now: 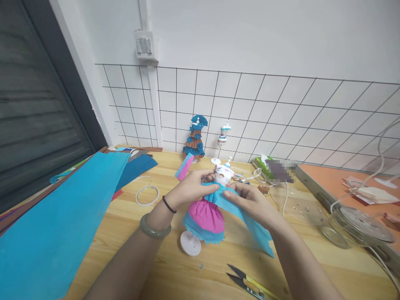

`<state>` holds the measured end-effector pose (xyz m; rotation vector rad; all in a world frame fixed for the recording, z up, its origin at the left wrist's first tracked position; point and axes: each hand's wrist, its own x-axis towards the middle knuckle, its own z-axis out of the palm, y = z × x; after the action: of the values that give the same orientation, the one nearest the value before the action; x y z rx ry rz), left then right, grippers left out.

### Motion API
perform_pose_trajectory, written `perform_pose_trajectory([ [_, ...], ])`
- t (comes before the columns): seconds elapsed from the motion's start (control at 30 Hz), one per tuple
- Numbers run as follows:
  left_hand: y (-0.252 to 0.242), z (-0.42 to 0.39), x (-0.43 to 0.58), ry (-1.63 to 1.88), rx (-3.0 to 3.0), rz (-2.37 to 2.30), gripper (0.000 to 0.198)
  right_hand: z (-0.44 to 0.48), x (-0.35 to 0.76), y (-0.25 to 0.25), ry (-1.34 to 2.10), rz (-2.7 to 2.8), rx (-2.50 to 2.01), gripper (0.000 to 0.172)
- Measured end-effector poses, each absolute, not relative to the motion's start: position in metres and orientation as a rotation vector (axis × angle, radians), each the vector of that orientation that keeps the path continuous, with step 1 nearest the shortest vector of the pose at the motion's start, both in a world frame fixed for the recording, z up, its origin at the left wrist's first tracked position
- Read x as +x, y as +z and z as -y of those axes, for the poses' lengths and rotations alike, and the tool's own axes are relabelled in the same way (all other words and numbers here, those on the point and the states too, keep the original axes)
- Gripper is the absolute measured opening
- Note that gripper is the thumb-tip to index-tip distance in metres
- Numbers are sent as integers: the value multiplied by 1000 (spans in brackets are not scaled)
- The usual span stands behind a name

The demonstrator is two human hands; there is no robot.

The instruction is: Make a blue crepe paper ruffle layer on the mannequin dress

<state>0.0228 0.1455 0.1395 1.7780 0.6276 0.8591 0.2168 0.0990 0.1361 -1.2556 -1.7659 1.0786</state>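
Observation:
A small dress-form mannequin (223,173) on a white round base (190,243) stands tilted at the table's middle, wearing a pink paper skirt (206,216) with a blue frilled hem. A long strip of blue crepe paper (250,221) wraps its waist and trails off to the right. My left hand (193,187) pinches the strip against the waist on the left side. My right hand (246,200) presses and grips the same strip on the right side. Both hands are closed on the paper.
Large blue crepe sheets (62,225) cover the left of the wooden table (175,275). A tape ring (146,195) lies near them. Thread snips (246,281) lie at the front. A finished blue-brown paper dress (195,139) and a bare mannequin stand (222,139) are at the back by the wire grid. Clear lids (359,221) sit right.

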Motion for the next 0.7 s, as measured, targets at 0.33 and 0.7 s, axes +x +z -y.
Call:
perform_pose_trajectory([
  [0.33,140,-146,22,885,1713,-649,45,-98,213,134,954,1688,-1294,37],
  [0.7,140,-146,23,866,1776,-664,49,-96,214,133,908,1717,-1222,33],
])
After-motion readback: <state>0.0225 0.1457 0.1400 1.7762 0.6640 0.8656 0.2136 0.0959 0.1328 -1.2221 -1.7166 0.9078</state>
